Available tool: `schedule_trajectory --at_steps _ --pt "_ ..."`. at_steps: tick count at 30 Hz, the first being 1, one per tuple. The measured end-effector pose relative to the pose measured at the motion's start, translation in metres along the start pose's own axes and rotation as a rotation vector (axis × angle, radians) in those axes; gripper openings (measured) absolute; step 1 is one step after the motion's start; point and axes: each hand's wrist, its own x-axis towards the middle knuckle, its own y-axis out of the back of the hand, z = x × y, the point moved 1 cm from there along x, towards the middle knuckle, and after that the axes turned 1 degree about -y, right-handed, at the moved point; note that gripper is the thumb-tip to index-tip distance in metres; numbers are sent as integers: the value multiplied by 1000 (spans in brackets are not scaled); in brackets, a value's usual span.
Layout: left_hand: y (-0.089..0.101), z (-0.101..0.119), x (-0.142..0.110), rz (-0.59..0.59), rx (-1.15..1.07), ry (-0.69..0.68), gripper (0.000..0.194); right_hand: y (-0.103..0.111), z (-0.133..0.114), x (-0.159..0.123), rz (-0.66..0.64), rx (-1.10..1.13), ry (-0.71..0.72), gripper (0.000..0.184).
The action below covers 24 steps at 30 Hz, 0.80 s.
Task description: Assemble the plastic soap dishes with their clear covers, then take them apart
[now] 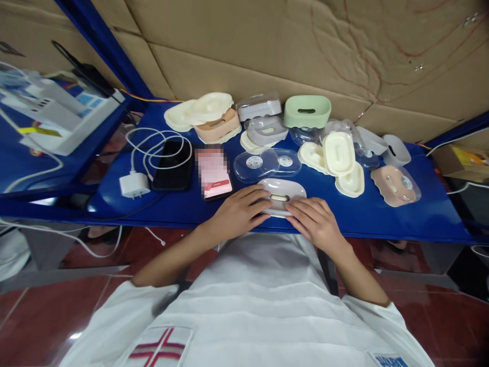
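White cloth covered the person's lap at the near edge of a blue table point(382, 214), where both hands worked on a pale oval soap dish point(281, 192). The left hand point(237, 211) lay over the dish's left end, fingers curled loosely around its rim; the right hand point(315, 219) pressed flat on its right end, fingers close together and extended. The dish sat at the table's front edge. Just behind it lay two clear oval lids point(263, 164) and a blurred pink phone point(214, 173), with a black phone point(173, 164) and a white charger point(133, 184) to the left. Farther back, cream, peach and grey dishes crowded the rear edge beside a green soap dish point(307, 111), against a cardboard wall point(267, 46).
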Motion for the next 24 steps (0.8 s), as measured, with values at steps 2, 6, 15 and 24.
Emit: schedule_trajectory --at_steps 2,6,15,24 --pt "1 2 1 -15 34 0 18 -1 0 0 -23 -4 10 31" --pt "1 3 2 -50 66 4 15 -1 3 -4 -69 40 -4 31" --pt "1 2 1 5 -18 17 15 -9 70 36 -198 136 -223 55" --pt "3 4 3 -9 -53 43 14 -4 71 -7 -110 17 -362 45"
